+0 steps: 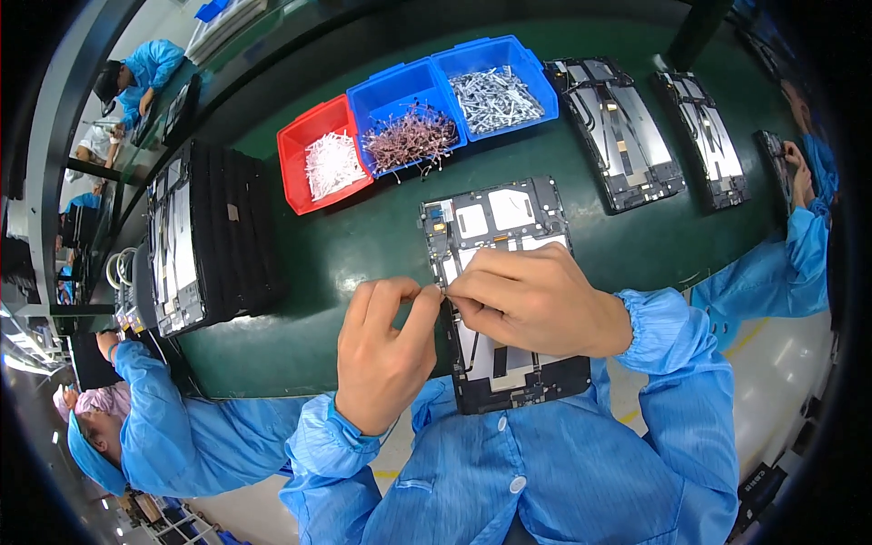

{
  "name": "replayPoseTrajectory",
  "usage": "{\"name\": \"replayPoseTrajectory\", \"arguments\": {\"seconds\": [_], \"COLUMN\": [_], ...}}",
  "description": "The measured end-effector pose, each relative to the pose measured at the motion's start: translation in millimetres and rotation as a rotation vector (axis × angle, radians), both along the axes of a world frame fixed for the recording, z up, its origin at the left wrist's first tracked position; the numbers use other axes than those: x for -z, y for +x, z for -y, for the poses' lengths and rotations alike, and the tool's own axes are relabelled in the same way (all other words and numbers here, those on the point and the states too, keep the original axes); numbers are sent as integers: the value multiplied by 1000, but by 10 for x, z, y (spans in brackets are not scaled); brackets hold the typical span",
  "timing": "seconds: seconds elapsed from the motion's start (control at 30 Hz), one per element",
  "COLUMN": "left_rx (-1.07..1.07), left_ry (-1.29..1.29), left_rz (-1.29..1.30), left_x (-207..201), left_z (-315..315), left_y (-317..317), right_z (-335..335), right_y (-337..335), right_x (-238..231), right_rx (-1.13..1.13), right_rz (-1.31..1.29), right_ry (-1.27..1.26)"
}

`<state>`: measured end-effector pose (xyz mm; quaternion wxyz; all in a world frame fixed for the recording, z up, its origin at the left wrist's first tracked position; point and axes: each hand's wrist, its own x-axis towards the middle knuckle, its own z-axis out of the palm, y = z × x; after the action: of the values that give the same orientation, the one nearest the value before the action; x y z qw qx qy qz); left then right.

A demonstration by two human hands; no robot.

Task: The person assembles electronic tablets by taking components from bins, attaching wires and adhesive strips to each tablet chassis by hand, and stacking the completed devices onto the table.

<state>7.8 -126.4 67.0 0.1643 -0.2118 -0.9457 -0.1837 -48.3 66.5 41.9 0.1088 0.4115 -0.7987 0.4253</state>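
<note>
An opened tablet (509,377) with a black frame and silver-white inner panels lies at the table's front edge, directly before me. My right hand (540,300) reaches across its middle, thumb and fingers pinched at the tablet's left edge. From the left, my left hand (386,350) meets it there, thumb and forefinger pressed together beside the same edge. The fingertips of both hands nearly touch. Whatever they pinch is too small and too covered to make out. The right hand hides part of the tablet's centre.
Behind the tablet stand a red bin (293,163) of white pieces, a blue bin (386,82) of thin pinkish wired parts, and another blue bin (472,54) of silvery pieces. Opened tablets (627,145) (704,136) lie right; a black stack (232,236) stands left. Co-workers sit both sides.
</note>
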Motion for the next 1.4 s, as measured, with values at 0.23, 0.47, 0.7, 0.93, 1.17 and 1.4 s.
{"name": "replayPoseTrajectory", "arguments": {"seconds": [0.23, 0.47, 0.7, 0.93, 1.17, 1.4], "left_rx": [-175, -183, -156, -177, -169, -221], "left_ry": [275, 1150, 1164, 1127, 1092, 1065], "left_rz": [309, 888, 935, 940, 914, 802], "left_x": [150, 491, 532, 525, 515, 521], "left_z": [111, 295, 284, 290, 264, 170], "left_y": [-242, -351, -404, -439, -434, -357], "right_z": [59, 112, 98, 92, 87, 91], "right_y": [-283, -294, -287, -287, -289, -287], "right_x": [197, 292, 307, 315, 324, 311], "right_rx": [-1, 7, 6, 9, 6, 11], "right_rz": [154, 158, 101, 83, 77, 60], "right_ry": [-55, -20, 77, 69, 63, 56]}}
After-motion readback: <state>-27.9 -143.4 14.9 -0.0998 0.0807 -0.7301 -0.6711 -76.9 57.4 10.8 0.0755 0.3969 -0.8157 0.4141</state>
